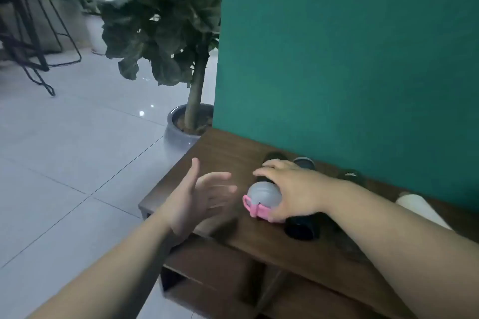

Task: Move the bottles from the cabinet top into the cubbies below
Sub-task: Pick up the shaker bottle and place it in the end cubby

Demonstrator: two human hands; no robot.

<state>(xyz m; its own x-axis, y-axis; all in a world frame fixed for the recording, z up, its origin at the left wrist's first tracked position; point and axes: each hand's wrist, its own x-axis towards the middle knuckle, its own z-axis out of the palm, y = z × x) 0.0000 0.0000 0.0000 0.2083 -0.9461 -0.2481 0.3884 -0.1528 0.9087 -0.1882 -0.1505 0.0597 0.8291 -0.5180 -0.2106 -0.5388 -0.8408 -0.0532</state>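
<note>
My right hand (293, 189) grips a bottle with a grey domed lid and pink strap (261, 199) on the brown wooden cabinet top (220, 155). To the left of that bottle, my left hand (199, 194) hovers open and blurred over the cabinet's left end. A black bottle (302, 228) stands just in front of my right hand. Behind it are a dark bottle (274, 156), a grey-capped bottle (304, 162) and another dark bottle (351, 176). A white bottle (420, 210) stands partly hidden behind my right forearm. The open cubbies (207, 274) lie below the top.
A teal wall (350, 59) rises directly behind the cabinet. A potted tree in a grey pot (181, 127) stands on the pale tiled floor (64, 150) by the cabinet's left end. Black metal chair legs (33, 59) are at the far left.
</note>
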